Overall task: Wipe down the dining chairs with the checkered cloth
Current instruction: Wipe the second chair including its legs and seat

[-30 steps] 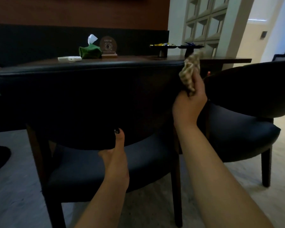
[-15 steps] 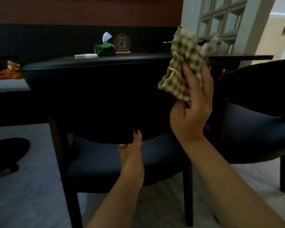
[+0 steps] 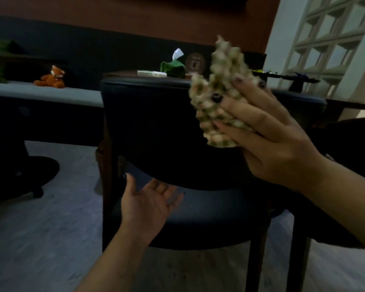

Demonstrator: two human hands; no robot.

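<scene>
The right hand (image 3: 272,140) pinches the bunched checkered cloth (image 3: 221,89) upright before the chair (image 3: 156,123) backrest, nearer it than the left hand (image 3: 148,205) (grip spread, palm up, below).

The right hand (image 3: 276,140) holds the checkered cloth (image 3: 221,91) bunched and raised in front of the chair (image 3: 156,127), fingers curled round it, the cloth blurred; the left hand (image 3: 148,204) hangs lower, palm up and fingers spread, holding nothing, just in front of the gap between the chair's dark backrest and its seat; behind the backrest stands a table (image 3: 350,105) with a green tissue holder (image 3: 173,67), a white flat object (image 3: 152,73) and a round brown plaque (image 3: 195,63); to the left a toy fox (image 3: 52,77) lies on a grey bench (image 3: 51,94).
</scene>
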